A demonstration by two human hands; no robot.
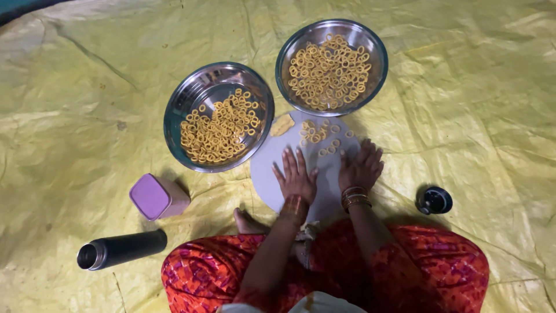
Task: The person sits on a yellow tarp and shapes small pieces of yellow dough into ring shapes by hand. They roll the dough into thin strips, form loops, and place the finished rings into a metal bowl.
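A crumpled yellow sheet (463,87) covers the floor. Directly on it lie two steel bowls of dough rings (219,116) (331,66), a round grey board (272,174) touching both, a pink-lidded box (157,197), a dark flask (120,250) on its side, and a small dark cap (434,200).
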